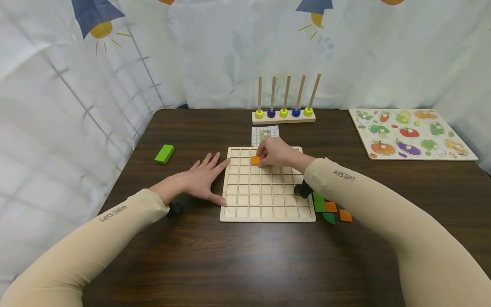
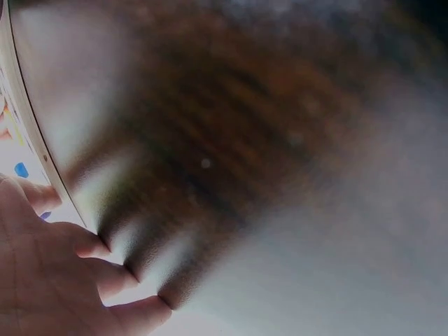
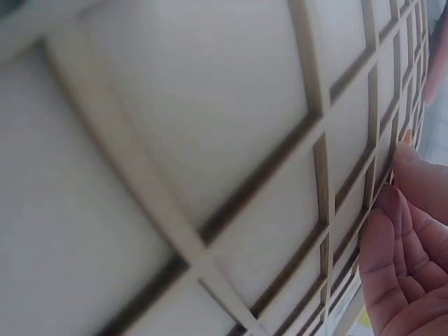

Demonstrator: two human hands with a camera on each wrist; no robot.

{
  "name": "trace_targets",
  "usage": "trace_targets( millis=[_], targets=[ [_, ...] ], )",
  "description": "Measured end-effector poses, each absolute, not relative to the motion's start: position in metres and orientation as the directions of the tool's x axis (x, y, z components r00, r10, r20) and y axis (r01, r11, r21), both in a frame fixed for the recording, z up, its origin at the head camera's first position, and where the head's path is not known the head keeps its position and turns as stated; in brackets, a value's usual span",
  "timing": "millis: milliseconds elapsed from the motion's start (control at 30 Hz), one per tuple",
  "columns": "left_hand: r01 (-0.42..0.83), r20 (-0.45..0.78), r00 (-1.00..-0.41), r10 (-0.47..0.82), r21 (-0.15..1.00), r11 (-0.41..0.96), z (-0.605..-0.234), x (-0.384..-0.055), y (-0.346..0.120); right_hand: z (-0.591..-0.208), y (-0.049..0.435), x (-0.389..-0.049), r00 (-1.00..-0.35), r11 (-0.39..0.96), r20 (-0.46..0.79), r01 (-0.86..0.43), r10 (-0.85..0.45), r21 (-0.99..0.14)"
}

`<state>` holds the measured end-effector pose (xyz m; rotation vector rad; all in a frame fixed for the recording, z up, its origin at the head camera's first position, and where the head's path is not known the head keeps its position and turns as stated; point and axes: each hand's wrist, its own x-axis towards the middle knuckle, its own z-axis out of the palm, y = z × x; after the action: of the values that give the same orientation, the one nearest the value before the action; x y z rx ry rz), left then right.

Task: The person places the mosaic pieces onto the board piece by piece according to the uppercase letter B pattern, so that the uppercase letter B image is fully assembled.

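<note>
A pale wooden grid board (image 1: pixel 267 200) lies flat on the dark table. My right hand (image 1: pixel 277 152) reaches over its far rows, pinching an orange square tile (image 1: pixel 255 160) at one of the cells. In the right wrist view the thumb and fingers (image 3: pixel 413 259) meet at the board, with only a sliver of the orange tile (image 3: pixel 407 137) showing. My left hand (image 1: pixel 202 179) lies spread on the table by the board's left side, its thumb and index finger at the edge. The left wrist view shows those spread fingers (image 2: pixel 56 273) beside the board's rim (image 2: pixel 35 133).
Green and orange tiles (image 1: pixel 330 207) lie right of the board, partly under my right forearm. A small pattern card (image 1: pixel 258 133) sits behind it. Farther back stands a peg rack (image 1: pixel 284 117) with yellow and blue rings. A vegetable picture board (image 1: pixel 414 134) lies right, a green block (image 1: pixel 164 154) left.
</note>
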<state>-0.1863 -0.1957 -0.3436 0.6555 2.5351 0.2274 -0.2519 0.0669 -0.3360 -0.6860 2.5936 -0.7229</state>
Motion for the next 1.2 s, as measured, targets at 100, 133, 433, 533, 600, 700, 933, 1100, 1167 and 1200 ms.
trace_targets(
  millis=[100, 133, 433, 533, 600, 700, 933, 1100, 1167, 1200],
  targets=[
    [0.405, -0.434, -0.756, 0.491, 0.28, 0.871, -0.344, -0.186, -0.196, -0.336, 0.067, -0.251, -0.813, 0.747, -0.203, -0.362, -0.546, -0.559],
    [0.405, -0.433, -0.756, 0.491, 0.281, 0.87, -0.344, -0.186, -0.196, -0.336, 0.068, -0.251, -0.812, 0.745, -0.2, -0.365, -0.548, -0.559],
    [0.408, -0.433, -0.753, 0.495, 0.283, 0.868, -0.343, -0.186, -0.196, -0.336, 0.07, -0.25, -0.81, 0.738, -0.188, -0.376, -0.556, -0.56],
    [0.404, -0.437, -0.754, 0.491, 0.281, 0.87, -0.343, -0.185, -0.196, -0.334, 0.071, -0.25, -0.797, 0.737, -0.196, -0.392, -0.571, -0.551],
    [0.402, -0.437, -0.755, 0.49, 0.282, 0.871, -0.342, -0.185, -0.196, -0.333, 0.071, -0.25, -0.783, 0.735, -0.204, -0.411, -0.588, -0.539],
    [0.4, -0.437, -0.755, 0.489, 0.284, 0.871, -0.342, -0.185, -0.196, -0.33, 0.072, -0.249, -0.757, 0.727, -0.222, -0.435, -0.615, -0.531],
    [0.402, -0.436, -0.752, 0.495, 0.291, 0.868, -0.345, -0.186, -0.198, -0.324, 0.084, -0.247, -0.749, 0.705, -0.201, -0.447, -0.632, -0.551],
    [0.407, -0.434, -0.754, 0.493, 0.281, 0.869, -0.347, -0.186, -0.199, -0.319, 0.112, -0.244, -0.775, 0.704, -0.175, -0.421, -0.607, -0.573],
    [0.409, -0.435, -0.753, 0.494, 0.279, 0.869, -0.346, -0.186, -0.198, -0.319, 0.128, -0.243, -0.786, 0.711, -0.17, -0.415, -0.595, -0.567],
    [0.41, -0.435, -0.752, 0.495, 0.279, 0.868, -0.345, -0.186, -0.198, -0.319, 0.136, -0.243, -0.79, 0.715, -0.163, -0.418, -0.59, -0.561]
  ],
)
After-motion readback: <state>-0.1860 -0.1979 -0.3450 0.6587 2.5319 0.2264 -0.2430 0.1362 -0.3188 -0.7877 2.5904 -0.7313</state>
